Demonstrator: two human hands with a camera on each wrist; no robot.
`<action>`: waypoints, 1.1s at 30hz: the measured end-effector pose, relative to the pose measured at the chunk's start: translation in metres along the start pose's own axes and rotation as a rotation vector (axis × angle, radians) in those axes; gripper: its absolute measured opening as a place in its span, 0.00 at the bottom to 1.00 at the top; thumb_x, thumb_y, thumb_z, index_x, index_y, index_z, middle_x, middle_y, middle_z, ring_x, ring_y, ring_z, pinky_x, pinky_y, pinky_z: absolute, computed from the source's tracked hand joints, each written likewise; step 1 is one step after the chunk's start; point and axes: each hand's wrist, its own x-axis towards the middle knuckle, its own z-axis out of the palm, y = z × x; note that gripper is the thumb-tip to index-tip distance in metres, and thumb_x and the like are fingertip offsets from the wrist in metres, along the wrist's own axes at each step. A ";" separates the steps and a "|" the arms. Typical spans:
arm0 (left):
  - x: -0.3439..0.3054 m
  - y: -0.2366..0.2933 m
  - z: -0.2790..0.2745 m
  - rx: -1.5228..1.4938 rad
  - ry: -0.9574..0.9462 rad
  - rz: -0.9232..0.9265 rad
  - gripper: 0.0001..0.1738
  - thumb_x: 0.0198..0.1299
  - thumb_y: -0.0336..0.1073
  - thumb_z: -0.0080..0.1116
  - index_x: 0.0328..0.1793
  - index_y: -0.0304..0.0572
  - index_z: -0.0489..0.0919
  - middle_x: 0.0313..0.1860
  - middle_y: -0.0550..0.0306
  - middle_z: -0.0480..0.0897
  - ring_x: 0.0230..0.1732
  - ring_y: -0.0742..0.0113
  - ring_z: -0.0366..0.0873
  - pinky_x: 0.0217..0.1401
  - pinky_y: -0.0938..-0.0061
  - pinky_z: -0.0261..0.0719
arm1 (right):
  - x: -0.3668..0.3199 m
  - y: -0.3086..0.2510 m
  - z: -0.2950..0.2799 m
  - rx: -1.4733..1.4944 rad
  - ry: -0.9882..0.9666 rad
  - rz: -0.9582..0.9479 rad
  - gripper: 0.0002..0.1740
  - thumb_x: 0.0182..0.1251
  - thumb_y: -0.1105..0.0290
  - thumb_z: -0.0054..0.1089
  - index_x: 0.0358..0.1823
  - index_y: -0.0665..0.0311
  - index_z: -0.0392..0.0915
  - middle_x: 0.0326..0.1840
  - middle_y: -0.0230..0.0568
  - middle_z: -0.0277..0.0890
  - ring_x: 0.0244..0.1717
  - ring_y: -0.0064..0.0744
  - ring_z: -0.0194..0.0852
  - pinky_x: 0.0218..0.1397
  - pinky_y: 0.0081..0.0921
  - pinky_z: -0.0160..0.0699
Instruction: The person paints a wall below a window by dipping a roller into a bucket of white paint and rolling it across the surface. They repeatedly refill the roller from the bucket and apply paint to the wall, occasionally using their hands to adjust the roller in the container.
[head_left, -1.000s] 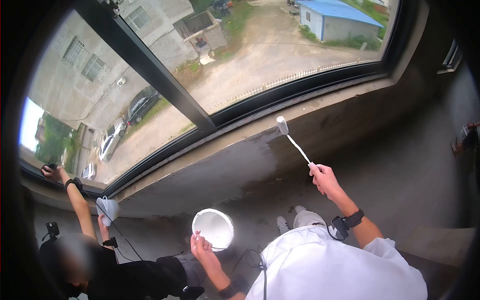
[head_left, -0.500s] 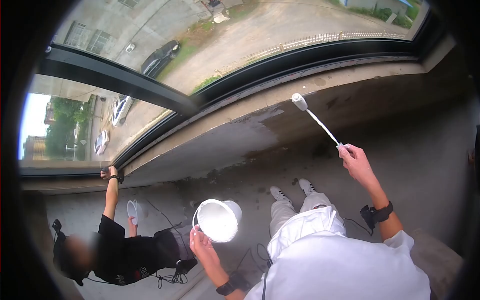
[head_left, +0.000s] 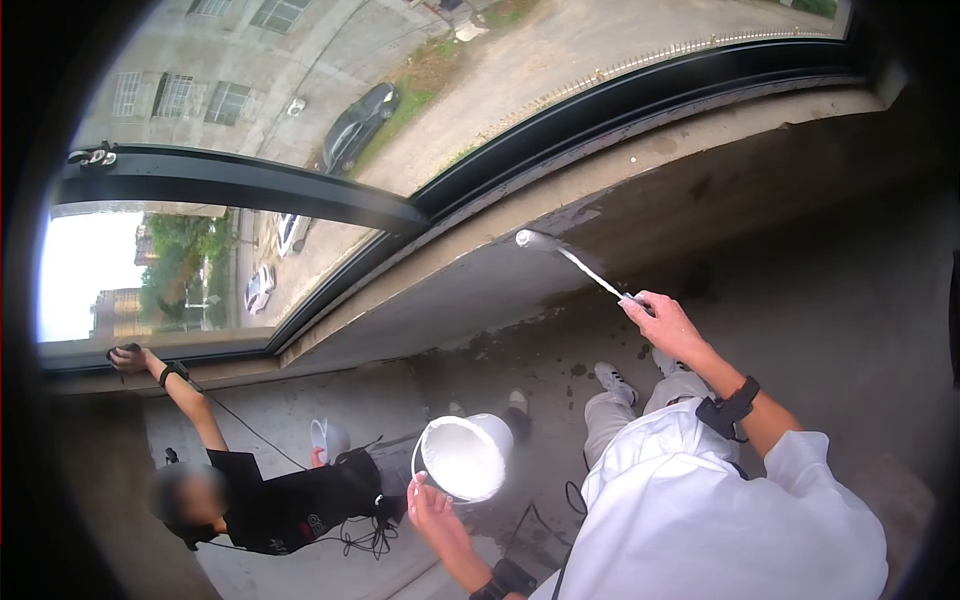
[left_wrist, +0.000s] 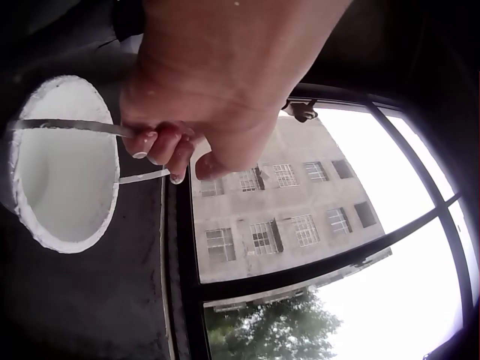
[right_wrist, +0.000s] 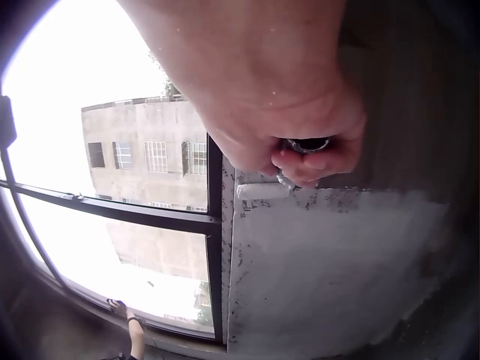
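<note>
My right hand [head_left: 665,325] is clenched round the paint roller [head_left: 536,240], its head up against the wall [head_left: 470,292] just under the window ledge. My left hand [head_left: 432,505] grips the white bucket [head_left: 465,458] by its wire handle, low beside my legs.

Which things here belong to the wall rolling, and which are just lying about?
In use:
- paint roller, against the wall
- white bucket, carried by its wire handle
- wall under the window, partly coated

Just about:
- cables on the floor
- second person crouching at the left
- parked cars outside
</note>
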 end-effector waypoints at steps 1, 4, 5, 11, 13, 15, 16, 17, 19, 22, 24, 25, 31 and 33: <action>-0.001 0.000 0.002 0.022 0.013 -0.001 0.15 0.70 0.39 0.55 0.56 0.38 0.78 0.26 0.74 0.60 0.26 0.85 0.57 0.29 0.83 0.52 | -0.006 0.002 -0.012 0.047 0.003 0.052 0.26 0.76 0.49 0.54 0.40 0.71 0.79 0.25 0.49 0.76 0.28 0.41 0.75 0.37 0.39 0.73; 0.004 -0.003 0.011 0.064 0.008 -0.016 0.16 0.69 0.40 0.55 0.56 0.38 0.78 0.26 0.74 0.61 0.27 0.84 0.58 0.30 0.83 0.52 | -0.024 0.014 -0.057 0.090 0.039 0.045 0.25 0.76 0.50 0.55 0.36 0.69 0.76 0.20 0.35 0.66 0.23 0.24 0.62 0.30 0.30 0.67; 0.015 -0.008 0.009 0.065 -0.016 -0.030 0.16 0.69 0.39 0.55 0.56 0.39 0.78 0.26 0.74 0.61 0.27 0.84 0.58 0.31 0.83 0.52 | -0.030 0.014 -0.069 0.125 0.064 0.067 0.24 0.77 0.51 0.55 0.34 0.69 0.74 0.20 0.31 0.63 0.24 0.20 0.60 0.30 0.28 0.65; 0.027 -0.015 0.024 0.008 -0.041 -0.079 0.09 0.69 0.37 0.59 0.50 0.42 0.80 0.24 0.76 0.59 0.23 0.85 0.53 0.25 0.83 0.51 | -0.073 -0.017 -0.128 0.220 0.173 0.182 0.21 0.79 0.55 0.54 0.31 0.64 0.73 0.20 0.22 0.57 0.21 0.14 0.51 0.23 0.21 0.53; 0.029 -0.018 0.029 -0.019 -0.047 -0.094 0.09 0.69 0.38 0.60 0.49 0.42 0.80 0.24 0.75 0.59 0.23 0.85 0.53 0.25 0.83 0.52 | -0.072 -0.016 -0.130 0.236 0.186 0.178 0.20 0.79 0.55 0.54 0.31 0.63 0.72 0.20 0.21 0.57 0.21 0.13 0.51 0.23 0.20 0.53; 0.021 -0.017 0.028 -0.032 -0.053 -0.098 0.10 0.69 0.38 0.59 0.50 0.40 0.79 0.24 0.75 0.59 0.23 0.85 0.54 0.26 0.83 0.52 | -0.060 -0.003 -0.122 0.253 0.166 0.114 0.20 0.79 0.55 0.54 0.31 0.63 0.72 0.20 0.21 0.57 0.21 0.13 0.51 0.23 0.20 0.52; 0.018 -0.016 0.031 -0.036 -0.064 -0.092 0.11 0.69 0.38 0.57 0.51 0.39 0.79 0.24 0.74 0.59 0.24 0.84 0.54 0.27 0.82 0.52 | -0.058 -0.002 -0.114 0.217 0.143 0.124 0.20 0.78 0.55 0.54 0.32 0.64 0.74 0.20 0.22 0.59 0.22 0.14 0.53 0.25 0.21 0.56; 0.015 -0.014 0.031 -0.036 -0.072 -0.085 0.13 0.70 0.38 0.56 0.52 0.37 0.78 0.25 0.74 0.58 0.25 0.84 0.54 0.27 0.82 0.52 | -0.053 -0.003 -0.100 0.177 0.138 0.102 0.21 0.78 0.54 0.55 0.34 0.65 0.75 0.20 0.24 0.60 0.22 0.15 0.55 0.26 0.22 0.59; 0.013 -0.014 0.028 -0.054 -0.081 -0.099 0.13 0.70 0.38 0.56 0.53 0.36 0.78 0.25 0.73 0.59 0.25 0.84 0.54 0.28 0.82 0.53 | -0.034 0.002 -0.068 0.117 0.106 0.036 0.21 0.77 0.53 0.55 0.38 0.68 0.78 0.21 0.31 0.66 0.23 0.21 0.61 0.31 0.27 0.66; 0.004 -0.013 0.020 -0.038 -0.035 -0.109 0.13 0.70 0.39 0.57 0.52 0.37 0.78 0.26 0.73 0.61 0.25 0.84 0.55 0.28 0.83 0.54 | -0.010 0.001 -0.014 0.153 0.001 0.048 0.24 0.77 0.51 0.55 0.40 0.69 0.79 0.24 0.39 0.72 0.27 0.27 0.69 0.35 0.32 0.71; -0.008 -0.008 0.015 -0.028 0.011 -0.109 0.13 0.70 0.39 0.57 0.52 0.37 0.79 0.26 0.73 0.62 0.25 0.84 0.55 0.28 0.84 0.54 | 0.003 -0.009 0.022 0.158 -0.075 0.057 0.25 0.76 0.51 0.54 0.42 0.70 0.79 0.25 0.44 0.74 0.29 0.35 0.73 0.38 0.35 0.72; -0.014 -0.008 0.011 -0.011 0.040 -0.106 0.13 0.70 0.39 0.57 0.51 0.38 0.79 0.26 0.74 0.62 0.25 0.84 0.55 0.28 0.84 0.54 | 0.009 -0.014 0.037 0.114 -0.051 0.005 0.25 0.76 0.50 0.54 0.43 0.70 0.80 0.28 0.49 0.76 0.31 0.42 0.74 0.40 0.38 0.73; -0.045 -0.014 -0.011 -0.014 0.115 -0.094 0.13 0.71 0.40 0.57 0.52 0.39 0.79 0.26 0.74 0.60 0.25 0.85 0.54 0.28 0.83 0.52 | 0.027 -0.012 0.084 0.134 -0.107 -0.048 0.26 0.76 0.49 0.54 0.41 0.70 0.79 0.29 0.50 0.77 0.33 0.43 0.74 0.41 0.38 0.72; -0.047 -0.018 -0.011 -0.008 0.171 -0.079 0.13 0.71 0.40 0.57 0.52 0.39 0.79 0.25 0.75 0.59 0.24 0.85 0.54 0.28 0.83 0.51 | 0.023 -0.010 0.073 0.133 -0.091 -0.038 0.27 0.76 0.48 0.53 0.37 0.70 0.78 0.24 0.43 0.73 0.27 0.35 0.70 0.37 0.35 0.71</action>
